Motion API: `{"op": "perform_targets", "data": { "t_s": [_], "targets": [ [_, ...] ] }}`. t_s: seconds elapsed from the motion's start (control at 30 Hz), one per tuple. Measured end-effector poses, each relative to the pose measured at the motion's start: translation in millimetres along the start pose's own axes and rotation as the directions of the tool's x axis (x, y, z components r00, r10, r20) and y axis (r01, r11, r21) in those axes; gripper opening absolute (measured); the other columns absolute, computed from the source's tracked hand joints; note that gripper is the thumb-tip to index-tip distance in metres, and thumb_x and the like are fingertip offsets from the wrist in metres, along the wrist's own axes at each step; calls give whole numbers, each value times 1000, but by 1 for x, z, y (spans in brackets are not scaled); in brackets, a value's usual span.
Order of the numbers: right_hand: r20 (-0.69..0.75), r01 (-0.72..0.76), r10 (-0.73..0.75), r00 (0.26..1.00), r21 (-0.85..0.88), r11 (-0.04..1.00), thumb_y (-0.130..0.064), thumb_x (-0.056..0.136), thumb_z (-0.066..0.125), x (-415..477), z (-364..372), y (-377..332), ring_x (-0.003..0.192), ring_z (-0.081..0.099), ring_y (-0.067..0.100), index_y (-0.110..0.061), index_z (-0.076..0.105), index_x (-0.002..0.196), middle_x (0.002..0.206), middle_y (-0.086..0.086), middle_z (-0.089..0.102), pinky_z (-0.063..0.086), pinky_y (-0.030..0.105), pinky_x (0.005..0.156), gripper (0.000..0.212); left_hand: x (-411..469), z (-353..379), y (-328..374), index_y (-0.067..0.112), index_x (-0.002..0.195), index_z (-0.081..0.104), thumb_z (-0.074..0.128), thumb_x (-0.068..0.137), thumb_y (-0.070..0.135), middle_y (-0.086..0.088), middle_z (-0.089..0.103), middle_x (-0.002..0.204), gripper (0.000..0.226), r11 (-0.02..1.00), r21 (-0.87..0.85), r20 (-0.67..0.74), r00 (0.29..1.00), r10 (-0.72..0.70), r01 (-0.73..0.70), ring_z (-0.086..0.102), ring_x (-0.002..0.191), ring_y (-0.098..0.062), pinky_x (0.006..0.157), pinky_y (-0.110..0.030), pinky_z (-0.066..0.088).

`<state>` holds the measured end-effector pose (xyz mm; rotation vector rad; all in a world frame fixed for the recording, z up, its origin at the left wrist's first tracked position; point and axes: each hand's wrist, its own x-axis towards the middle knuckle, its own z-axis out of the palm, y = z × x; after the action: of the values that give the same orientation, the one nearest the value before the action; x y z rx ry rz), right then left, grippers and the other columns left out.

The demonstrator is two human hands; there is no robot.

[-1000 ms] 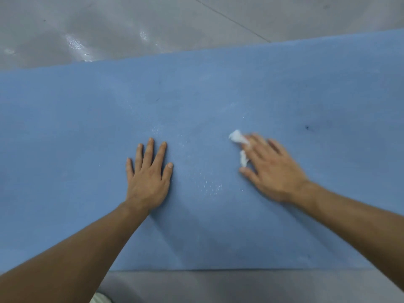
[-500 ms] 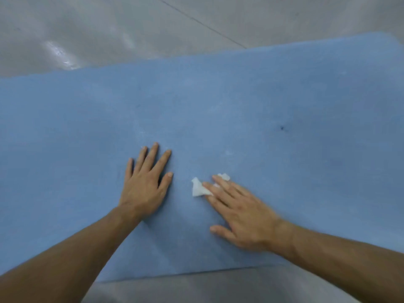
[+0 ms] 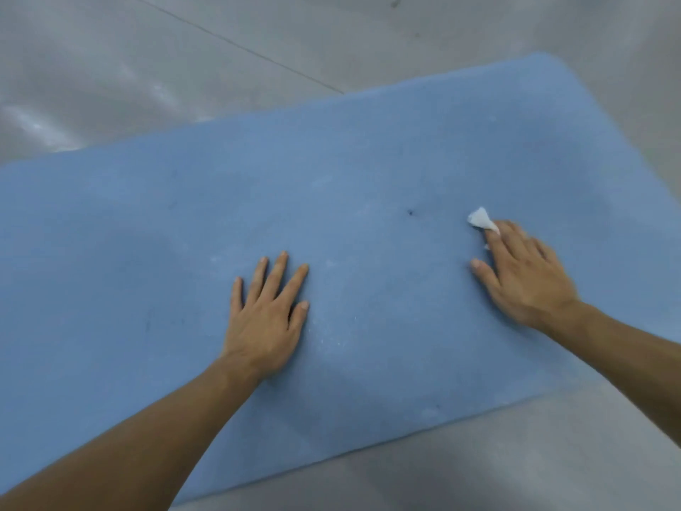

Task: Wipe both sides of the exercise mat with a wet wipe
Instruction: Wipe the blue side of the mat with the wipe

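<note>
A blue exercise mat (image 3: 368, 171) lies flat on the floor and fills most of the view. My left hand (image 3: 267, 319) rests palm down on the mat near its middle, fingers straight and spread. My right hand (image 3: 523, 274) lies flat on the mat further right, pressing a crumpled white wet wipe (image 3: 481, 218) under its fingertips. Most of the wipe is hidden under the fingers; a white corner sticks out ahead of them. A small dark speck (image 3: 410, 212) sits on the mat left of the wipe.
Grey glossy floor (image 3: 184, 60) surrounds the mat beyond its far edge and along the near edge at the bottom right. The mat's right end, with a rounded far corner, shows at the upper right.
My right hand has slid the wipe from just beside my left hand out to the right and further away. The view has shifted, bringing the mat's right end into sight. My left hand stays planted.
</note>
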<state>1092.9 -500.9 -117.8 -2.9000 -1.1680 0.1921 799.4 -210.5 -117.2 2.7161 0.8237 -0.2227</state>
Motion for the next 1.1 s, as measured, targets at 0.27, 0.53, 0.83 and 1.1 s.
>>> {"op": "perform_targets", "data": {
  "t_s": [0.27,0.53,0.83,1.1],
  "targets": [
    [106,184,-195,975,104,977,-76,99,13,-53,-5,-33,161,7,24,-11,23,164,171,10,21,25,48,126,92,5,8,23,45,162,14,10,101,59,16,-2,172,63,998,9,-35,998,60,-60,-9,158,-10,127,-50,-4],
    [108,600,-600,793,31,799,-70,103,25,-168,21,-144,161,5,22,-15,41,156,172,0,24,15,51,125,78,43,13,78,40,163,21,14,101,58,13,5,173,65,943,66,15,946,325,-325,0,159,-15,127,-51,6],
    [101,-165,167,981,-23,986,-71,102,12,-144,3,15,159,18,21,-15,24,165,172,4,22,14,40,127,85,64,17,97,40,162,22,18,97,59,12,8,173,68,937,56,-10,938,347,-346,2,159,-16,125,-59,1],
    [204,-197,174,963,97,976,-75,98,12,-155,-4,17,159,-15,14,-16,3,167,174,0,-11,6,37,130,91,64,24,103,37,162,26,24,99,53,8,14,172,65,934,97,-60,935,349,-343,8,159,-19,124,-61,4]
  ]
}}
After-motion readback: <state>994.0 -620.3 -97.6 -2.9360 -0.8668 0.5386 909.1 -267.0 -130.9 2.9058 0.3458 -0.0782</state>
